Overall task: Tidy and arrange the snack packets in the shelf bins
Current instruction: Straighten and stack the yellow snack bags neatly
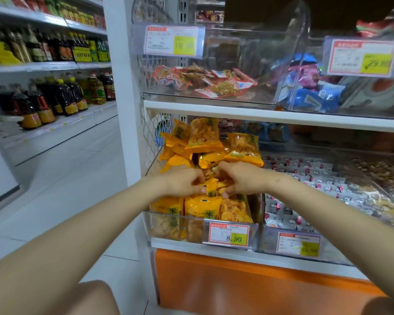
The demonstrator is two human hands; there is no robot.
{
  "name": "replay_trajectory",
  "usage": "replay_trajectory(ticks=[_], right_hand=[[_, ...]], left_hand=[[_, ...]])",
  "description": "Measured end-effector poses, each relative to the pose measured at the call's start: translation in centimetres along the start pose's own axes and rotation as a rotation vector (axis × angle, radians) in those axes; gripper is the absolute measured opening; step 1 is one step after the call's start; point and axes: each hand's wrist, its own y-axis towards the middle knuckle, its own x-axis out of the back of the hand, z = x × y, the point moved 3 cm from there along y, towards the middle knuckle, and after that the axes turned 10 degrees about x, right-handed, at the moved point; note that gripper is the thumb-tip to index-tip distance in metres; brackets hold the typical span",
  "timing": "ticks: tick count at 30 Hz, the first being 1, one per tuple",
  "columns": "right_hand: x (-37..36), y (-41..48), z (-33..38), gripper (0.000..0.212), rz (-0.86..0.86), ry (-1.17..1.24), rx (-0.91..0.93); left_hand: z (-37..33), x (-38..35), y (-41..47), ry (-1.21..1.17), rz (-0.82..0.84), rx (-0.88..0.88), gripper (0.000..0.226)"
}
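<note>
**Both hands in the bin**

Nearest me, the clear plastic bin (pixel 166 228) had a low front wall, open above. Over it my left hand (pixel 182 183) and right hand (pixel 243 178) met, fingers curled, pinching glossy yellow snack packets (pixel 210 192) between them. More packets leaned behind, close under the white shelf board (pixel 282 114).

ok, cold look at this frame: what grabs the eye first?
The two hands meeting mid-frame: left hand and right hand both pinch yellow packets heaped in the clear bin on the lower shelf, which has an 8.90 tag on its front. After that, the red packets one shelf up and the dark bottles on the aisle shelves at far left.
</note>
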Motion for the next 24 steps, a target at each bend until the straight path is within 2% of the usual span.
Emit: replay_trajectory(ticks=[2,4,6,9,14,18,24], right_hand=[[-0.2,-0.4,-0.1,0.058,0.104,-0.131,-0.068],[0.0,-0.8,-0.2,0.068,0.14,-0.095,-0.099],[0.5,-1.4,-0.3,0.077,0.123,-0.015,-0.116],[1.2,-2.3,-0.3,0.085,0.059,-0.036,-0.11],[2.0,-3.5,0.5,0.068,-0.031,0.207,-0.01],[2.1,-4.2,1.2,0.061,-0.067,0.263,0.03],[4.0,-6.0,0.4,0.05,-0.329,0.417,-0.056]], left_hand=[[-0.5,-0.5,0.2,0.059,-0.022,0.04,0.045],[-0.7,-0.4,0.2,0.057,-0.044,0.053,0.045],[-0.8,-0.1,0.0,0.066,-0.061,0.047,0.044],[-1.1,0.5,-0.4,0.09,-0.069,0.01,0.044],[-1.4,0.2,-0.4,0.035,0.027,-0.034,0.041],[-1.6,-0.3,-0.3,0.011,0.055,0.009,0.051],[-1.4,-0.5,-1.3,-0.193,-0.042,-0.036,0.059]])
